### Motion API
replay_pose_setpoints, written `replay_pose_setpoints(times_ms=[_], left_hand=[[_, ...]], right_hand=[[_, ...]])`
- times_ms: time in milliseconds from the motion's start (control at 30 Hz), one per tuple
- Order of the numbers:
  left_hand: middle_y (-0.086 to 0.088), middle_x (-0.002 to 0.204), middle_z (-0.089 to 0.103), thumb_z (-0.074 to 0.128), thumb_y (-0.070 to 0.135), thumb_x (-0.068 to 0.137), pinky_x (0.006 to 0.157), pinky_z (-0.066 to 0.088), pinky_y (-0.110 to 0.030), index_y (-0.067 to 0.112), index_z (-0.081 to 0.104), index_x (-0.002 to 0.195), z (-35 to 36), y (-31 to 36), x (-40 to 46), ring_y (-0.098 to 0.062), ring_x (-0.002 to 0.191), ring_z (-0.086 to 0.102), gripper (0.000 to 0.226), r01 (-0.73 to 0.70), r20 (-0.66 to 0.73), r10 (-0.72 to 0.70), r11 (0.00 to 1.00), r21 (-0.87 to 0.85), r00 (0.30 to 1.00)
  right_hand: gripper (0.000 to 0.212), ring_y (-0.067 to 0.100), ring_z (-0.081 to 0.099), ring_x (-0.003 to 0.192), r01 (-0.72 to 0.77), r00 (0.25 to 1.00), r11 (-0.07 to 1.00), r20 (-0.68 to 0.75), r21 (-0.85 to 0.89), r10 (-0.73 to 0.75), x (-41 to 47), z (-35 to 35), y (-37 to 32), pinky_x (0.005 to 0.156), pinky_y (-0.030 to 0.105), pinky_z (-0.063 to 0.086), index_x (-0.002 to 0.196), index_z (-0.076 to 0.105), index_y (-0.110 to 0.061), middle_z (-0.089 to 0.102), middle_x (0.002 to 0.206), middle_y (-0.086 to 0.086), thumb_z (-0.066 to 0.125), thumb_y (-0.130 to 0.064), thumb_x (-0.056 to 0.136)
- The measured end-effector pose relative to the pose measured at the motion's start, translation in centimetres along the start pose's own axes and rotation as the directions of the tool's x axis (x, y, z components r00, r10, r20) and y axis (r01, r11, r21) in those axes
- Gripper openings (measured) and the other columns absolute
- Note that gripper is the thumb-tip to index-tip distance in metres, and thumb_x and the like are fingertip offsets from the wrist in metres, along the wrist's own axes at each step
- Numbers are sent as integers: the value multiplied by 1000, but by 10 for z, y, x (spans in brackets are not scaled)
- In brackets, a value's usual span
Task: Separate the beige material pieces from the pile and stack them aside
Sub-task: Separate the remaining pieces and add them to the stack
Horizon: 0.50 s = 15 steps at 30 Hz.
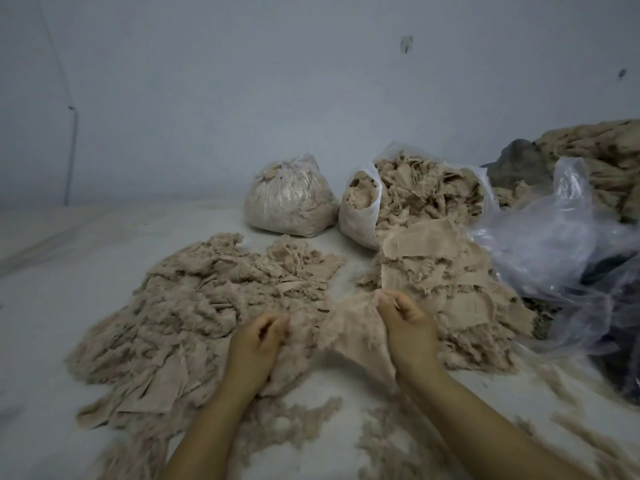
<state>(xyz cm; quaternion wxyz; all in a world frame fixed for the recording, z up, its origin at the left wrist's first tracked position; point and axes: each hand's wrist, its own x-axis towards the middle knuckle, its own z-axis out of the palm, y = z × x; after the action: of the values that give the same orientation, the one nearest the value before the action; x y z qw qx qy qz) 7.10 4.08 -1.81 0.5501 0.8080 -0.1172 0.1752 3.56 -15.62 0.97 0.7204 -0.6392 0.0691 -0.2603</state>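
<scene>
A bare sorting room: blank wall [242,98], stuffed plastic bags [291,202], heaped beige scraps [194,306].

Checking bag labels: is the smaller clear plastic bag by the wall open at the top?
No, the smaller clear plastic bag is gathered and tied shut at its top, unlike the open bag beside it.

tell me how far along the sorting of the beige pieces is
Done: a stack of flat beige pieces lies to the right, in front of an open bag of scraps; a tied bag sits beside it. In hand: the left hand and right hand both grip one thin beige piece stretched between them. Left: the big loose pile on the left, still large, so much remains.
</scene>
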Motion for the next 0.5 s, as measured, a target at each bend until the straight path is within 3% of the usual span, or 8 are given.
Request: replay_pose_setpoints(times_ms=[33,100,167,233,267,333,400,500], left_hand=[[17,98,62,59,50,87,69,41,-9,35,60,95,3,8,-1,9,85,54,17,49,78,-46,998,-35,996],[28,126,42,63,75,62,76,34,2,40,40,134,13,18,-1,11,112,43,83,91,241,-72,994,-67,968],[35,131,33,73,67,53,78,38,0,48,23,141,27,26,0,13,115,42,104,45,379,-46,999,10,924],[27,125,53,77,39,70,76,43,-5,49,45,127,36,30,1,7,100,57,66,-48,388,36,999,20,921],[20,110,66,72,23,80,71,44,-6,46,59,109,37,30,3,2,87,61,39,-49,295,53,999,-20,954],[14,77,69,56,4,90,62,44,-13,35,66,77,30,20,7,-6,69,59,36,32,79,-31,999,-18,996],[1,72,65,46,6,95,59,41,-26,18,65,76,19,11,9,-11,60,52,30,127,52,-133,986,103,990],[-4,94,65,41,22,99,67,43,-26,16,60,91,12,7,10,-17,82,59,21,126,24,-137,959,253,990]], right_hand=[[17,-4,63,68,-12,998,1000,68,-17,13,-2,1,0,61,10,49,82,71,-22,71,75,-9,61,-14,92],[14,1,65,68,0,978,999,207,-47,10,-5,7,2,61,12,49,83,73,-18,73,76,-5,62,-14,91],[13,4,66,70,47,951,995,308,-93,-16,-6,13,4,62,15,49,84,73,-17,73,78,-3,63,-15,91],[13,7,63,66,72,953,990,300,-120,-33,-1,14,4,60,20,49,80,73,-16,71,74,2,64,-17,90],[15,8,60,64,65,963,989,268,-134,-27,3,13,4,61,24,48,76,72,-16,70,72,3,65,-18,89],[17,12,59,66,38,974,982,228,-183,5,12,7,2,65,30,50,75,71,-9,69,74,9,66,-19,89],[22,14,57,66,21,972,985,233,-171,19,20,-3,0,65,34,49,78,68,-1,66,71,15,64,-18,90],[23,5,53,57,18,960,992,281,-122,17,24,-9,-5,58,20,43,70,69,-9,60,59,-4,63,-16,91]])
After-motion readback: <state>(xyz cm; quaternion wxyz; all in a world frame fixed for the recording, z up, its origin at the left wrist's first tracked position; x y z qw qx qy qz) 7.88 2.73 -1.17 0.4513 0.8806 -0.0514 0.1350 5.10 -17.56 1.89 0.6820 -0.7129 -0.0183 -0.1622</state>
